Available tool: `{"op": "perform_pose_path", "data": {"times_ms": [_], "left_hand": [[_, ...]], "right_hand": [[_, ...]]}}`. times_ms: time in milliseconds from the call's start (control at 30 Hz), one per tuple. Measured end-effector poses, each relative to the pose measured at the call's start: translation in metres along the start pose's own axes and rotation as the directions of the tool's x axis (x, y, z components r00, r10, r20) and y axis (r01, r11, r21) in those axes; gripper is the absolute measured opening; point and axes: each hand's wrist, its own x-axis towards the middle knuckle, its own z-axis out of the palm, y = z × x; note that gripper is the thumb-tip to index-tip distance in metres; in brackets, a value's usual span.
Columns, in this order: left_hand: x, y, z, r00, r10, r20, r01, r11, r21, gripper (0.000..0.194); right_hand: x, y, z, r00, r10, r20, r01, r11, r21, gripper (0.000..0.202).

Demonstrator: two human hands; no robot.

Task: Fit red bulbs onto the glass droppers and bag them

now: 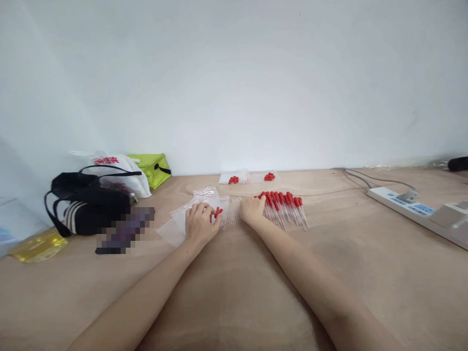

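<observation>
My left hand (200,223) rests over clear zip bags (175,231), its fingers curved and apart around a few small red rubber bulbs (218,212). Against the row of clear thin tubes (232,210) lies my right hand (252,208), fingers curled down; what it grips, if anything, is hidden. To its right, several glass droppers with red bulbs (288,199) lie side by side, tips toward me. Farther back, two clear bags (223,178) carry more red bulbs (269,176).
On the left are a black bag (91,209), a white plastic bag (141,180), a lime-green box bag (151,170), a blurred dark object (127,231) and a yellow pouch (40,246). A power strip (395,202) with grey cables sits at right.
</observation>
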Motion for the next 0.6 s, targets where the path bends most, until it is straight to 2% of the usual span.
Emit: {"op": "perform_pose_path", "data": {"times_ms": [133, 200, 267, 333, 400, 500, 600], "left_hand": [[-0.009, 0.017, -0.005, 0.988, 0.151, -0.006, -0.146, 0.944, -0.296, 0.006], [-0.013, 0.024, -0.005, 0.98, 0.193, 0.039, -0.16, 0.897, -0.413, 0.004], [-0.015, 0.027, -0.004, 0.968, 0.218, 0.123, -0.13, 0.859, -0.494, 0.004], [-0.017, 0.028, -0.003, 0.949, 0.236, 0.211, -0.088, 0.838, -0.538, 0.007], [-0.017, 0.027, -0.002, 0.934, 0.251, 0.253, -0.073, 0.828, -0.555, 0.01], [-0.017, 0.028, -0.003, 0.935, 0.263, 0.238, -0.081, 0.813, -0.577, 0.019], [-0.017, 0.034, -0.005, 0.935, 0.249, 0.251, -0.046, 0.79, -0.612, 0.024]], "right_hand": [[-0.005, 0.007, -0.001, 0.997, -0.015, -0.074, 0.014, 1.0, -0.007, 0.026], [-0.01, 0.02, -0.003, 0.984, -0.045, -0.171, 0.048, 0.999, 0.012, 0.03], [-0.019, 0.038, -0.003, 0.954, -0.139, -0.265, 0.16, 0.985, 0.06, 0.029], [-0.032, 0.062, -0.001, 0.905, -0.29, -0.31, 0.343, 0.93, 0.132, 0.025], [-0.049, 0.086, 0.002, 0.851, -0.407, -0.331, 0.487, 0.849, 0.207, 0.023], [-0.074, 0.116, 0.003, 0.804, -0.466, -0.369, 0.57, 0.782, 0.254, 0.025], [-0.091, 0.127, -0.001, 0.792, -0.486, -0.371, 0.591, 0.762, 0.264, 0.037]]}}
